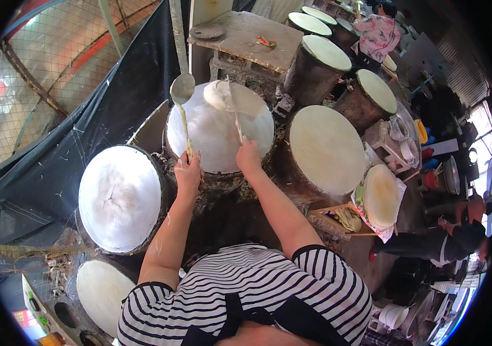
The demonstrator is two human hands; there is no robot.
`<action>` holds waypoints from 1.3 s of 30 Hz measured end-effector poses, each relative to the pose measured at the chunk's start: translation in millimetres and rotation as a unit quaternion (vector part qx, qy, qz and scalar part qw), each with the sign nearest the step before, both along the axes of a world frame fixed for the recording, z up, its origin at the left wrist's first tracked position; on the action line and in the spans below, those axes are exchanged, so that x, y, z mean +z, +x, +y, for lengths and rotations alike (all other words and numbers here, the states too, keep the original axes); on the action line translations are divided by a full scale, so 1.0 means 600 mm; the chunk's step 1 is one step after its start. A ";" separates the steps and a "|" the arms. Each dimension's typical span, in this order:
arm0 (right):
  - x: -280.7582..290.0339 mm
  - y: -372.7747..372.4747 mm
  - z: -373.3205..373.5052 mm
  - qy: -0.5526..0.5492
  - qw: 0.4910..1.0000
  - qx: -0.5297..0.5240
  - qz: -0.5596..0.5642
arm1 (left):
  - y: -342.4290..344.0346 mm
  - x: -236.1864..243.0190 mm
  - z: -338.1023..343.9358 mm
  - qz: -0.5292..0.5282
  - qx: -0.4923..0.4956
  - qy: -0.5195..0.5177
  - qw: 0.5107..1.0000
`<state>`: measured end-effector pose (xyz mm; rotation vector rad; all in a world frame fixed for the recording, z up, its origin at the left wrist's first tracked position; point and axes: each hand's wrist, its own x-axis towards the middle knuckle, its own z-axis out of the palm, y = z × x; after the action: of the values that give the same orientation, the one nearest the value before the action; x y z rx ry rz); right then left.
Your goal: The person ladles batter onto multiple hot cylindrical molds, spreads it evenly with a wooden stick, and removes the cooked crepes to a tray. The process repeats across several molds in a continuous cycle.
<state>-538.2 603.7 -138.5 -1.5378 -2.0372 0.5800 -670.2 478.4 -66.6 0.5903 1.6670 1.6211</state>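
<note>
My left hand (188, 172) is wrapped round the handle of a ladle (182, 88), whose bowl hangs above the left rim of a round griddle (208, 150). In my right hand (249, 157) is a thin batter spreader (238, 124) with a pale stick handle. Its far end lies over a patch of pale wet batter (252, 105) at the back of the griddle. A whiter, thicker pool of batter (216, 94) sits left of the spreader. The silvery front of the griddle shows bare metal.
Left of me stands another bare griddle (120, 199). On my right a griddle (326, 150) bears a pale sheet. Beyond it stands a stack of flat round pancakes (381, 196) on cloth. Behind is a block-supported table (252, 40). A person in pink (377, 34) works far right.
</note>
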 end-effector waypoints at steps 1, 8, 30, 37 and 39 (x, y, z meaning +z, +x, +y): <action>-0.002 -0.008 -0.002 -0.005 1.000 0.020 -0.015 | 0.003 0.009 -0.002 -0.016 -0.006 -0.016 1.000; -0.034 -0.007 0.034 -0.018 0.997 0.073 -0.007 | 0.008 0.004 -0.003 0.033 0.061 -0.001 0.998; -0.008 0.011 0.157 0.063 0.978 0.191 -0.046 | 0.046 0.023 -0.006 0.028 0.140 0.011 0.990; -0.011 0.070 0.096 -0.008 0.946 0.323 0.026 | 0.044 0.020 -0.018 0.018 0.156 -0.002 0.988; 0.021 0.062 0.124 -0.026 0.961 0.273 -0.024 | 0.056 0.034 -0.021 -0.002 0.168 -0.022 0.986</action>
<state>-501.2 678.2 -126.1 -1.0068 -2.5132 0.8079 -636.5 466.0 -46.2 0.2914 1.8700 1.8099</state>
